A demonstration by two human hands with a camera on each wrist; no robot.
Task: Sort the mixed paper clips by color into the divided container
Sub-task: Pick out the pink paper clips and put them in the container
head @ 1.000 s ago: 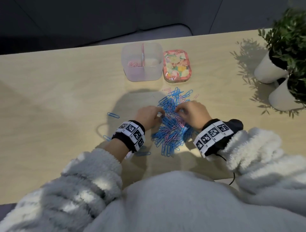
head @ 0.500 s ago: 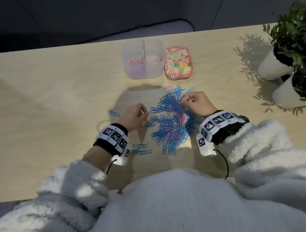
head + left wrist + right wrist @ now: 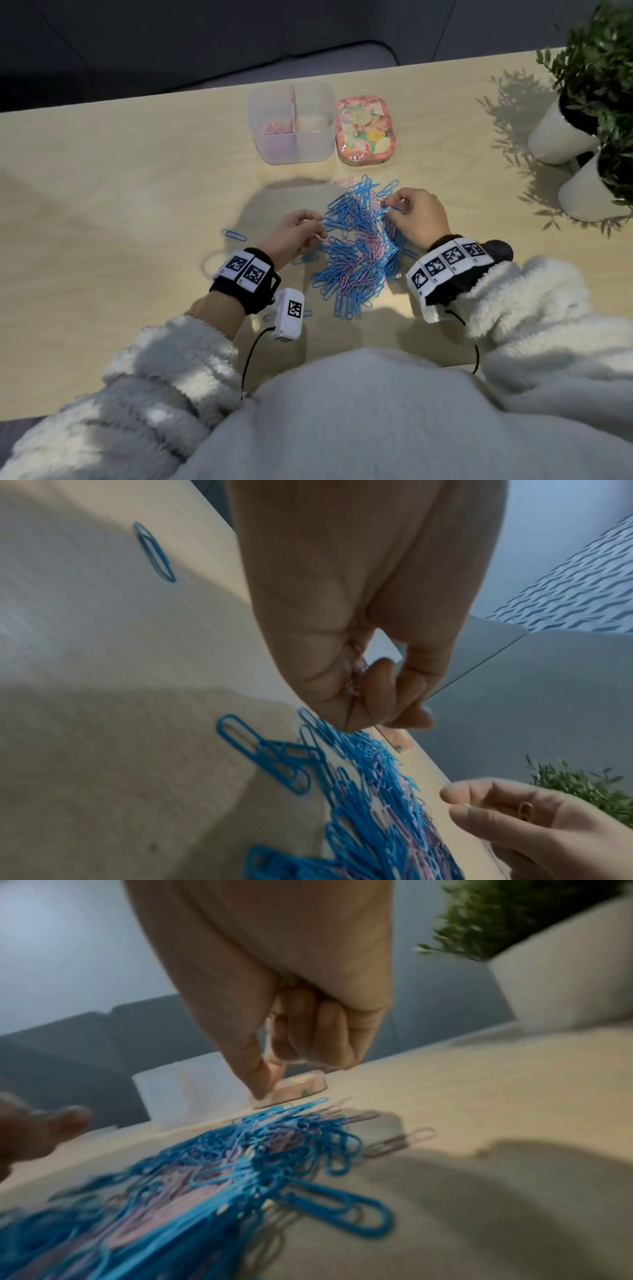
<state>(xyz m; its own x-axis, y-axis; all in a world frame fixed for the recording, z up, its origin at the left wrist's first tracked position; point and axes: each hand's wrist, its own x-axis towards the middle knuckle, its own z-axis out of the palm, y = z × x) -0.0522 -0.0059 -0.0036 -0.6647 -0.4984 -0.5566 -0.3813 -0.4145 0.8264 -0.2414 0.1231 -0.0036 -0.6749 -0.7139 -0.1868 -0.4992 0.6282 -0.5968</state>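
A tangled pile of blue and pink paper clips (image 3: 359,250) lies on the table in front of me. My left hand (image 3: 317,228) hovers at the pile's left edge with its fingers curled. In the left wrist view it holds a few pink clips (image 3: 356,677) in its palm. My right hand (image 3: 397,207) pinches at the pile's upper right edge; a small pink clip (image 3: 524,808) shows between its fingers. Behind the pile stands the clear divided container (image 3: 329,102), with pink clips (image 3: 274,128) in its left compartment. Its right compartment looks bare.
A floral lid (image 3: 364,132) lies right of the container. Two white pots with green plants (image 3: 561,137) stand at the far right. One loose blue clip (image 3: 234,235) lies left of my left hand, and a few more clips (image 3: 306,313) lie by the left wrist.
A second ago both hands met over the pile's middle. They have drawn apart: the left to the pile's left edge, the right to its upper right edge.
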